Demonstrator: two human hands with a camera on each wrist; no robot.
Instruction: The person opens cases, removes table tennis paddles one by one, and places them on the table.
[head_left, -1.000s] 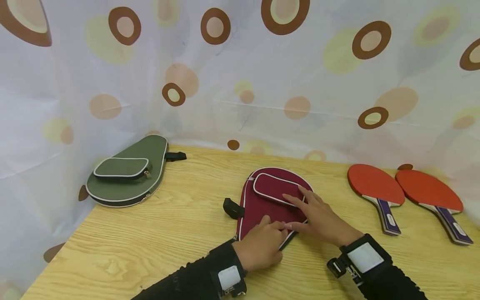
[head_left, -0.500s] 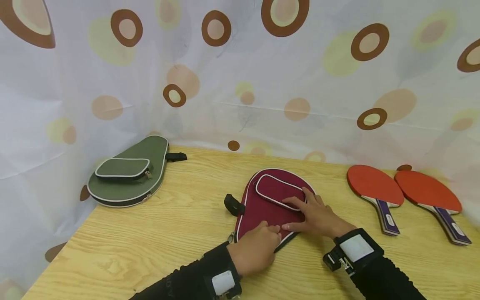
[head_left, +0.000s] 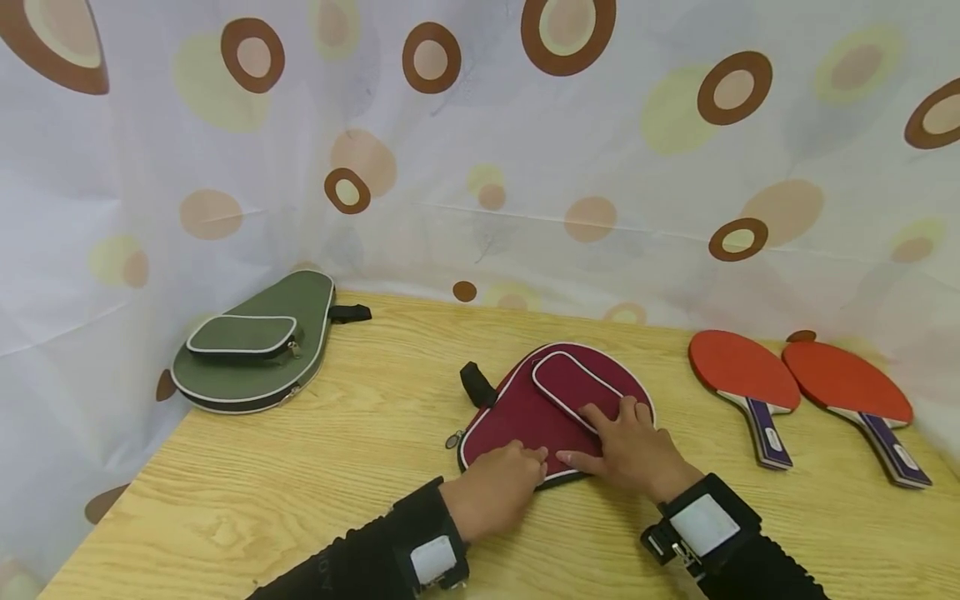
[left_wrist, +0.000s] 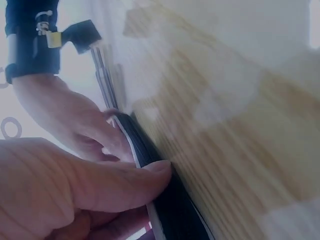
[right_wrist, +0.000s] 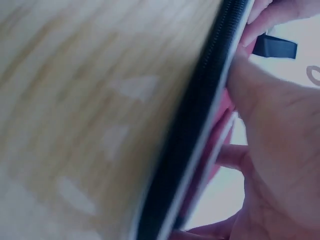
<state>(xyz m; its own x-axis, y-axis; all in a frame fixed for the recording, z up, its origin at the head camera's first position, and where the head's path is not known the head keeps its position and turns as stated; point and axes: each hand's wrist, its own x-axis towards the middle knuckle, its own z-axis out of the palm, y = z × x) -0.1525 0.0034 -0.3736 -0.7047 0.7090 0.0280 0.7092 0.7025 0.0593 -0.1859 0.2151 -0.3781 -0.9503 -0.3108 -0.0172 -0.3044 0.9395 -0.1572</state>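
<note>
A dark red table tennis bat case (head_left: pixel 517 404) with white piping and a small front pocket (head_left: pixel 573 379) lies flat on the table. My left hand (head_left: pixel 498 487) pinches its near edge; in the left wrist view, the thumb (left_wrist: pixel 150 175) lies across the black zipped side (left_wrist: pixel 175 210). My right hand (head_left: pixel 637 446) rests on the case with fingers spread, the fingertips by the pocket and the thumb on the red cloth near the edge. A black strap (head_left: pixel 477 385) sticks out at the upper left, and a zip pull (head_left: pixel 453 439) shows at the narrow end.
A green bat case (head_left: pixel 262 337) lies at the back left against the patterned cloth (head_left: pixel 465 150). Two red table tennis bats (head_left: pixel 742 367) (head_left: pixel 847 379) lie side by side on the right, handles towards me. The wooden table (head_left: pixel 262 483) ends at the cloth.
The red case has turned clockwise on the table: its strap has swung upward and its narrow end towards the left. Both hands have moved along with it, staying on the case.
</note>
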